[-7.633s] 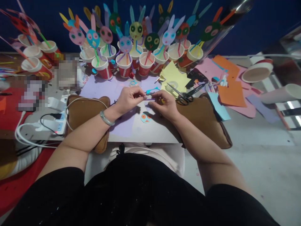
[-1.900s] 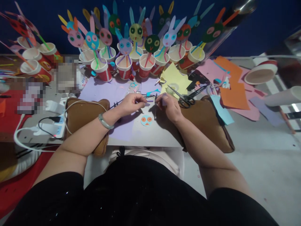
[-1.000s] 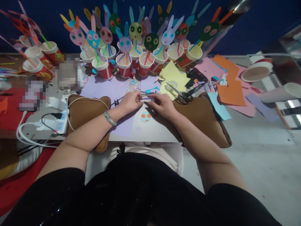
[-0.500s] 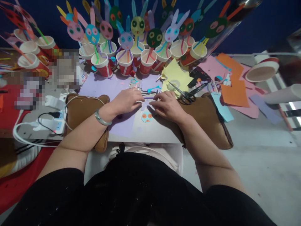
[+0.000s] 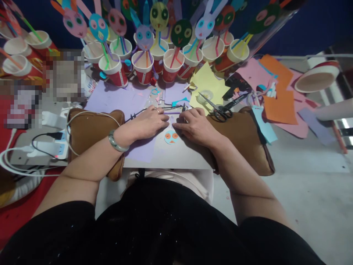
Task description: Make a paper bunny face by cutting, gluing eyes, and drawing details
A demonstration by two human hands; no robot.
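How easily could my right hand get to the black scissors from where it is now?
Yes, probably: the black scissors lie just beyond the right hand, partly on yellow paper, and nothing seems to cover their handles.

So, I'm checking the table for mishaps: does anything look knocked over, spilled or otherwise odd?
One thing: the paper cup at far right, beyond the orange paper, looks tipped, its mouth facing sideways, while the red cups holding rabbit-eared figures stand upright. I see no spill.
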